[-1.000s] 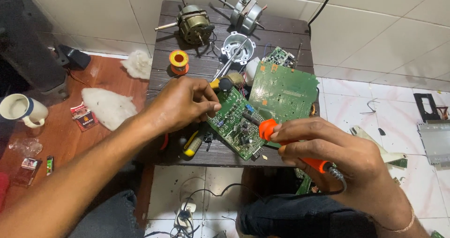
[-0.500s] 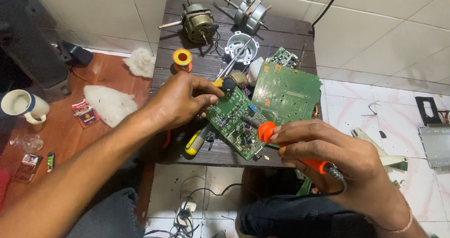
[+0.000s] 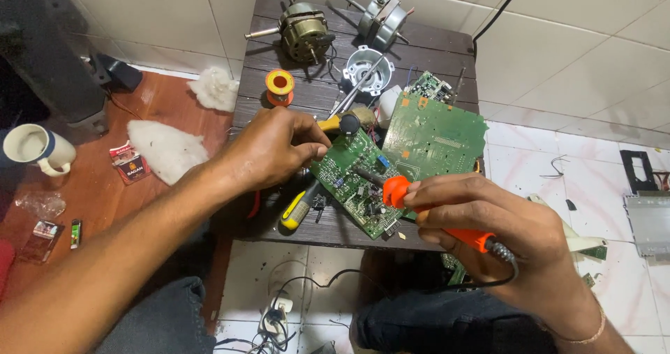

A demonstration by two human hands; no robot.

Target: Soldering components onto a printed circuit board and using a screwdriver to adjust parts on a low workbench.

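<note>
My left hand (image 3: 276,148) rests on the left edge of a small green circuit board (image 3: 356,183) lying on a dark wooden table (image 3: 321,89), fingers pinched at the board's upper corner. My right hand (image 3: 502,232) grips an orange-handled soldering iron (image 3: 419,204), whose dark tip points onto the middle of that board. A larger green circuit board (image 3: 436,134) lies just behind it. Whether the left fingers hold a solder strand is too small to tell.
On the table stand two fan motors (image 3: 303,26) (image 3: 380,16), a solder spool (image 3: 279,85), a metal motor cover (image 3: 368,64) and a yellow-handled screwdriver (image 3: 300,207). A white mug (image 3: 35,148) and white cloth (image 3: 164,148) lie on the red floor at left. Cables lie under the table.
The view has shifted slightly; both hands stay on the small board and the iron's tip remains on it.
</note>
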